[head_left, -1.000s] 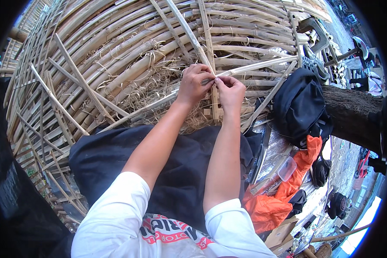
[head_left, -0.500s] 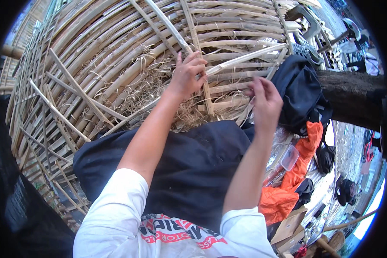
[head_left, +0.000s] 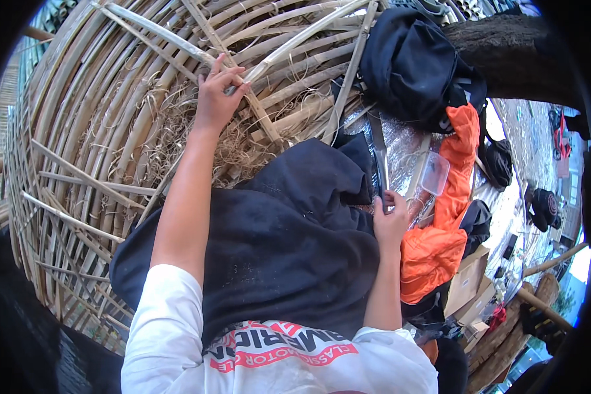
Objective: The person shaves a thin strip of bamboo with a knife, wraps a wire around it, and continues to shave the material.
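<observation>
Nearest me, black cloth (head_left: 289,243) covers the lap. My right hand (head_left: 390,220) reaches beside it, fingers closing on a long blade (head_left: 378,154) lying on the silver mat (head_left: 407,148). Farther out, my left hand (head_left: 218,95) pinches a bamboo strip (head_left: 177,46) against the big woven bamboo frame (head_left: 92,144), likely to keep the weave from slipping.

- The woven basket (head_left: 111,131) fills the view from nine to twelve o'clock, ahead of the person.
- The left hand (head_left: 218,92) rests on a strip (head_left: 243,85) of the basket at about eleven o'clock.
- A cloth (head_left: 276,236) lies over the lap at the centre, its far edge touching the basket.
- The right hand (head_left: 391,220) sits at three o'clock, at the cloth's right edge, touching a blade (head_left: 378,154).
- A clear cup (head_left: 435,173) lies just right of the blade.
- A bag (head_left: 414,62) sits at one o'clock, against a log (head_left: 512,52).
</observation>
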`<state>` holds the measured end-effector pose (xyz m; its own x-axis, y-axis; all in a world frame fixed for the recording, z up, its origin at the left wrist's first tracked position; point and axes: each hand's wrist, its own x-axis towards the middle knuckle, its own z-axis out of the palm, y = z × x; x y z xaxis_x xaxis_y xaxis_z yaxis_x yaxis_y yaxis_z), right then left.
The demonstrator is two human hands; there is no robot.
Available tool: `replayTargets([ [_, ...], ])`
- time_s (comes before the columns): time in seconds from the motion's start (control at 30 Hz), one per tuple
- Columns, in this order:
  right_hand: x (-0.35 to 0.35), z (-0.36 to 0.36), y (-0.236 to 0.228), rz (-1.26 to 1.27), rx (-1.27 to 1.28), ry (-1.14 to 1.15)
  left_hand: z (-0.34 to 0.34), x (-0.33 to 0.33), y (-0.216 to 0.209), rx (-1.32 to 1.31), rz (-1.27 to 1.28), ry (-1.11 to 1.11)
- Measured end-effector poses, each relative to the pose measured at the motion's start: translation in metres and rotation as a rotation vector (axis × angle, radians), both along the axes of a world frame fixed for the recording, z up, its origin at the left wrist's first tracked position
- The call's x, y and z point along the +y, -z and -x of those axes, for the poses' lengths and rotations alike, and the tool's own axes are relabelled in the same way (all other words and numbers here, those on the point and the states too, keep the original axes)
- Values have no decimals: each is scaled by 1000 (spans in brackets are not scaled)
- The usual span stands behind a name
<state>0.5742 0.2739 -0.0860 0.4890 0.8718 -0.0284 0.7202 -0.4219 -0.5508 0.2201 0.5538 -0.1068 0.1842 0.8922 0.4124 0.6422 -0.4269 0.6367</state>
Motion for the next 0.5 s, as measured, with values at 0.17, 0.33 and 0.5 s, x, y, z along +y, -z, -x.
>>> replayTargets([
  [0.17,-3,-18,18,108,-193,-12,0,4,4,-21,-9,-6],
  [0.33,18,-25,36,109,-265,-81,-1,5,7,-98,-14,5],
  [0.5,11,-26,48,134,-253,-59,-1,7,11,-115,-17,20],
])
